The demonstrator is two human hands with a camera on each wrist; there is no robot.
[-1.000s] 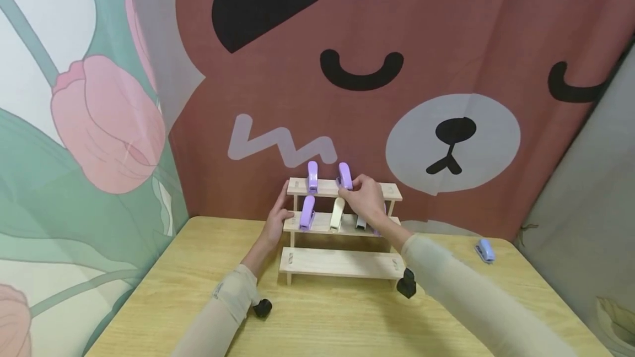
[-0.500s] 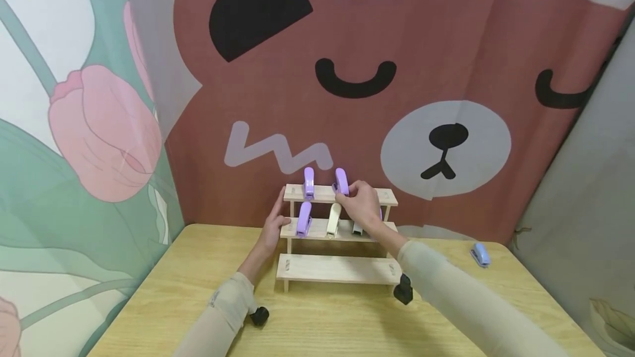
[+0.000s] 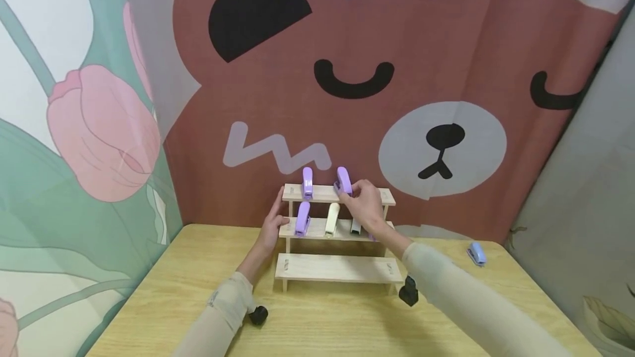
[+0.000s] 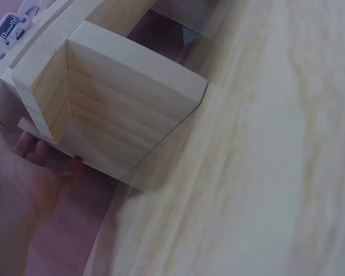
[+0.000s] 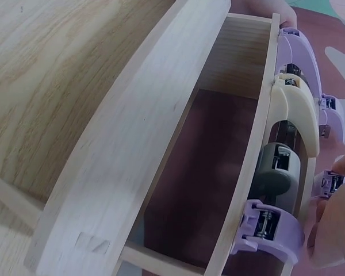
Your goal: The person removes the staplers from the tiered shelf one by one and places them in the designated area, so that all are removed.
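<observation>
A three-tier wooden display rack [image 3: 337,268] stands on the table. At its left end my left hand [image 3: 270,231] holds the side, thumb by the middle shelf and fingers reaching up toward the top one. My right hand [image 3: 366,203] pinches a purple mini stapler [image 3: 343,180], upright over the top shelf's middle. Left of it on that shelf stands another purple stapler [image 3: 307,183]. The middle shelf bears a purple stapler [image 3: 302,218], a cream stapler [image 3: 332,219], a grey-green stapler [image 5: 277,169] and a second purple stapler [image 5: 270,230], the latter two partly behind my right hand in the head view.
A blue stapler [image 3: 476,254] lies on the wooden table [image 3: 198,280] toward the back right corner. Close behind the rack hangs a cloth with a brown bear print [image 3: 278,98]. A floral cloth [image 3: 99,136] hangs at the left.
The head view has tilted slightly, so the scene sits lower. My right hand keeps its pinch on the purple stapler with only a slight shift; my left hand stays at the rack's side.
</observation>
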